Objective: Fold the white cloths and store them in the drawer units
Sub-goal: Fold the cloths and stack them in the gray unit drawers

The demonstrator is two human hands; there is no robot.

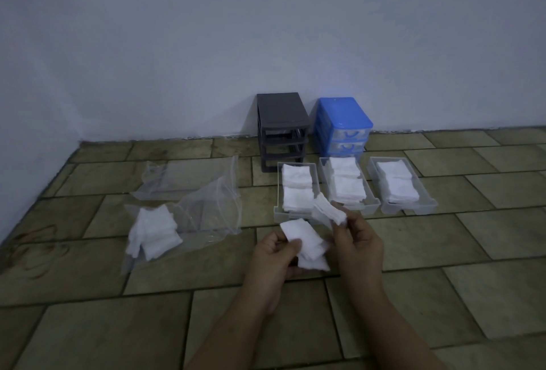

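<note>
Dim, bluish, soft and grainy view, wide-angle bending at the edges

left hand (273, 254) hides part of its white cloth (307, 247).

We found no text, label, brand, number or sign that could be read anywhere; the grey drawer unit (282, 130) and the blue drawer unit (342, 124) just beside it bore no lettering we could make out.
</note>
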